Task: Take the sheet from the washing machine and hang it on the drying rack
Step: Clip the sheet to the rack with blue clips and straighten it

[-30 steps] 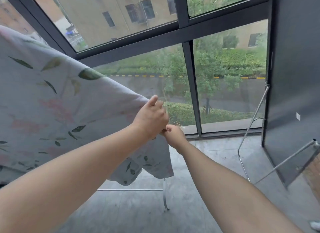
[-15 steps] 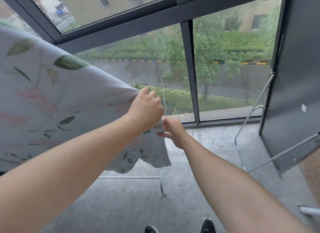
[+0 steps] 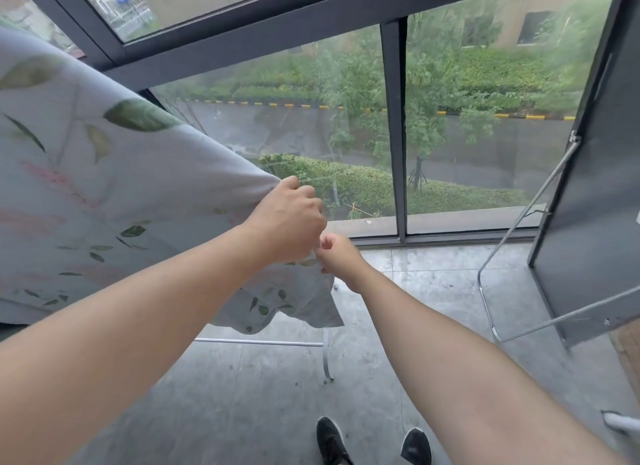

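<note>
A white sheet (image 3: 104, 194) printed with green leaves and pink flowers hangs draped across the left of the view, over a drying rack whose white foot bar (image 3: 277, 342) shows below it. My left hand (image 3: 289, 219) grips the sheet's right edge in a fist. Just below and to the right, my right hand (image 3: 337, 255) pinches the same edge with curled fingers. The sheet's lower corner (image 3: 311, 309) dangles under both hands. The top of the rack is hidden by the cloth.
A large dark-framed window (image 3: 393, 129) stands ahead, its sill close behind the rack. At right, a second metal rack frame (image 3: 519, 222) leans by a dark panel (image 3: 595, 187). Grey tiled floor (image 3: 415, 326) spreads below; my black shoes (image 3: 374, 444) show at the bottom.
The view has tilted further down, bringing my shoes in. My right hand has gone from loose fingers to pinching the sheet's edge beneath my left hand, which keeps its grip.
</note>
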A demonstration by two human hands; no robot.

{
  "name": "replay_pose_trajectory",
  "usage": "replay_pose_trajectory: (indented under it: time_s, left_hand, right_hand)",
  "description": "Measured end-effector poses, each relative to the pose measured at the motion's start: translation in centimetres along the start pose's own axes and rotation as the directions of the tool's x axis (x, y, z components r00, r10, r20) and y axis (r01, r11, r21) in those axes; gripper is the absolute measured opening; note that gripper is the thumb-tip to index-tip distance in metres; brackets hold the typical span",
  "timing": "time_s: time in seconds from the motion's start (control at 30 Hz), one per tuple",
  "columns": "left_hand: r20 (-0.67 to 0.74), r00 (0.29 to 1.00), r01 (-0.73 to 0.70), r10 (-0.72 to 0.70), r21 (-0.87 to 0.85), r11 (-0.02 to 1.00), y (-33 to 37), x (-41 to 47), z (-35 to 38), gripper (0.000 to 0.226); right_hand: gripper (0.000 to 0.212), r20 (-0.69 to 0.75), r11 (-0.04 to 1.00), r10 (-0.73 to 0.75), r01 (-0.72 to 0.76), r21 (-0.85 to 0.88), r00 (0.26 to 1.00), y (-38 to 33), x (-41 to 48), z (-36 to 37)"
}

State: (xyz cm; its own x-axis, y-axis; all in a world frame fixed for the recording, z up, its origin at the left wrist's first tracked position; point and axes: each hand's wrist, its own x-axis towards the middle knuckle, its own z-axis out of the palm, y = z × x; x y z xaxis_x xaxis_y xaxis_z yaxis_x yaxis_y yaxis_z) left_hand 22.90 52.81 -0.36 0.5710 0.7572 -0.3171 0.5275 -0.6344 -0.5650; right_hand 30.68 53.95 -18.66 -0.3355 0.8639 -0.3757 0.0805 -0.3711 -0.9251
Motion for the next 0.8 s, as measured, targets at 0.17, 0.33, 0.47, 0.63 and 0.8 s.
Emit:
replay_pose_trajectory:
  time_s: [0.17, 0.33, 0.47, 0.63, 0.8]
  left_hand:
    - [-0.160, 0.985, -0.069, 0.065, -0.020, 0.997, -1.1, 0.0, 1.3, 0.011]
    - [-0.218, 0.970, -0.112, 0.104, -0.022, 0.993, -2.2, 0.7, 2.3, 0.014]
    - [-0.213, 0.970, -0.125, 0.116, -0.031, 0.992, -2.7, 0.8, 2.4, 0.007]
    - [-0.205, 0.974, -0.106, 0.092, -0.058, 0.993, -3.2, 2.0, 1.5, 0.008]
    - [-0.092, 0.996, -0.011, 0.015, 0.039, 0.999, -3.1, 3.6, 1.9, 0.010]
  right_hand:
    - [0.038, 0.041, 0.956, 0.078, -0.063, -0.286, 0.996, 2.6, 0.9, 1.0]
    - [0.018, -0.124, 0.926, 0.293, -0.313, -0.210, 0.948, 4.4, 1.2, 0.1]
    - [0.015, -0.243, 0.922, 0.361, -0.306, 0.236, 0.900, 3.5, 2.0, -0.9]
    - [0.018, -0.325, 0.975, 0.221, -0.216, 0.053, 0.919, 3.5, 3.5, -2.9]
    - [0.023, -0.186, 0.921, 0.125, -0.184, -0.344, 0.975, 4.4, 4.1, -5.1]
